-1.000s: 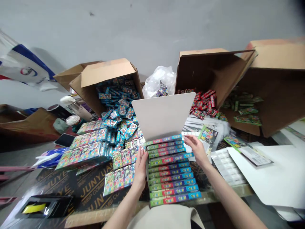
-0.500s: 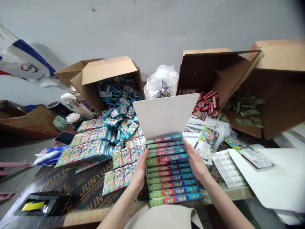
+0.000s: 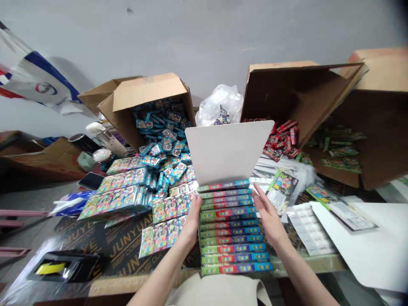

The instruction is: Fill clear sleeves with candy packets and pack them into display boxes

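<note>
A display box (image 3: 229, 157) stands in front of me with its white lid flap raised. Several thin, colourful packs (image 3: 234, 236) fill it in a row, their printed edges facing up. My left hand (image 3: 191, 216) grips the box's left side, thumb at the rim and the other fingers mostly hidden. By the right side, my right hand (image 3: 267, 212) is open, fingers apart and holding nothing; its fingertips are close to the packs, and I cannot tell if they touch.
Left are stacked candy packs (image 3: 114, 193), a carton (image 3: 149, 91) spilling small blue boxes, and a tape dispenser (image 3: 63, 267). A carton (image 3: 280, 85) with red boxes stands at the back right. Printed cards (image 3: 282, 191) and white card sheets (image 3: 360, 242) lie on the right.
My right hand has loosened from the box's right side and its fingers have spread. My left hand stays at the left side. The view has shifted slightly.
</note>
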`<control>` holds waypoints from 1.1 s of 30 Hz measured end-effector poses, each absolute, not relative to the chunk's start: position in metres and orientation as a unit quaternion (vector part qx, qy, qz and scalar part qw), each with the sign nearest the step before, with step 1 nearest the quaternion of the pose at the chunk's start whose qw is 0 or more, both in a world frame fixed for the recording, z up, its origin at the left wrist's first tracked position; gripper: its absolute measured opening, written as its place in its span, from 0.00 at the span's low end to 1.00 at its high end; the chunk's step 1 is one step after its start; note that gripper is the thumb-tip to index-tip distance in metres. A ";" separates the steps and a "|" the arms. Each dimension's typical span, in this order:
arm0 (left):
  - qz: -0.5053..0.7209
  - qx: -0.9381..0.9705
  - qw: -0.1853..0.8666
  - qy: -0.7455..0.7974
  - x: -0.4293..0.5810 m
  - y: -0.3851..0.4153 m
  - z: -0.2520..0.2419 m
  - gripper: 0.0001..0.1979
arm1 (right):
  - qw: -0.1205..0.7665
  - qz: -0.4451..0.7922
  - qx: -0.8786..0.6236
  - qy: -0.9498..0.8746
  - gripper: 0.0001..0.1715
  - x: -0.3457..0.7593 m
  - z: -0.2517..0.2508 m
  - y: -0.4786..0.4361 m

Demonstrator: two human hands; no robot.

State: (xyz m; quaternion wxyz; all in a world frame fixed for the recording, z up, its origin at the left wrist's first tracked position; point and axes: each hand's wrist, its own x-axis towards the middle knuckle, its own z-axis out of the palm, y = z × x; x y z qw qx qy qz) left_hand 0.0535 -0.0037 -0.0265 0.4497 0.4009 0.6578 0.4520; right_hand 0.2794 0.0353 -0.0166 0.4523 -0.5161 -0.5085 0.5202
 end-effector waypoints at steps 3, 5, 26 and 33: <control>0.443 0.388 0.422 0.689 0.053 -0.005 -0.020 0.33 | 0.466 0.496 -0.541 -0.494 0.29 0.286 -0.032 0.041; 0.430 0.436 0.374 0.697 0.057 -0.007 -0.012 0.33 | 0.468 0.484 -0.535 -0.510 0.28 0.285 -0.038 0.043; 0.139 0.784 0.015 0.605 0.046 0.008 -0.018 0.30 | 0.219 0.007 -0.403 -0.888 0.27 0.277 -0.005 0.067; 0.156 0.756 -0.105 0.627 0.043 0.019 -0.012 0.22 | 0.401 0.182 -0.477 -0.760 0.17 0.282 -0.011 0.103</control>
